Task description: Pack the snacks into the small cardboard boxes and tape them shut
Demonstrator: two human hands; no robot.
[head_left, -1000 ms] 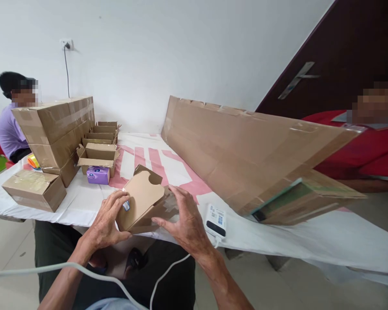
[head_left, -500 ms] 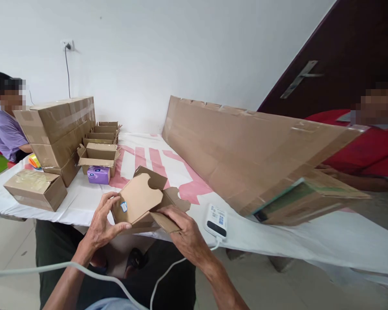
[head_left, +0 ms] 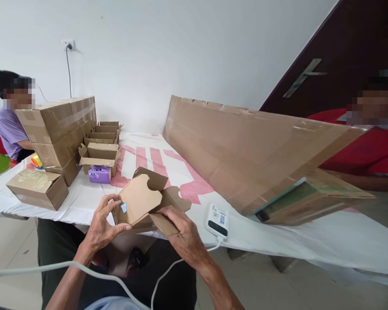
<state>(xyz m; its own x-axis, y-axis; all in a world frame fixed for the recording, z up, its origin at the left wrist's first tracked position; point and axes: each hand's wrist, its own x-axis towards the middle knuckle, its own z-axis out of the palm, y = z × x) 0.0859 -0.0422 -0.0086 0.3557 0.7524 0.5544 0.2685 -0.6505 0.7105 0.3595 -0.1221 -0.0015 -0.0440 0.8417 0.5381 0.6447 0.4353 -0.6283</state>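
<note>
A small brown cardboard box [head_left: 142,200] with open notched flaps is held at the near table edge. My left hand [head_left: 101,228] grips its left side, thumb under the front and fingers by a small blue-and-white sticker. My right hand [head_left: 184,234] grips the box's front right flap, which is folded down and outward. Both hands hold the same box.
A white power bank [head_left: 217,220] with cable lies right of my hands on the white-and-pink table cover [head_left: 84,198]. A long cardboard carton [head_left: 245,150] spans the right. Stacked taped cartons [head_left: 60,129], open small boxes [head_left: 98,157], a purple pack [head_left: 99,174]. People sit at far left and right.
My right hand moved from the box's side down to its front flap and folded that flap outward. The box tilted lower and its flaps opened more.
</note>
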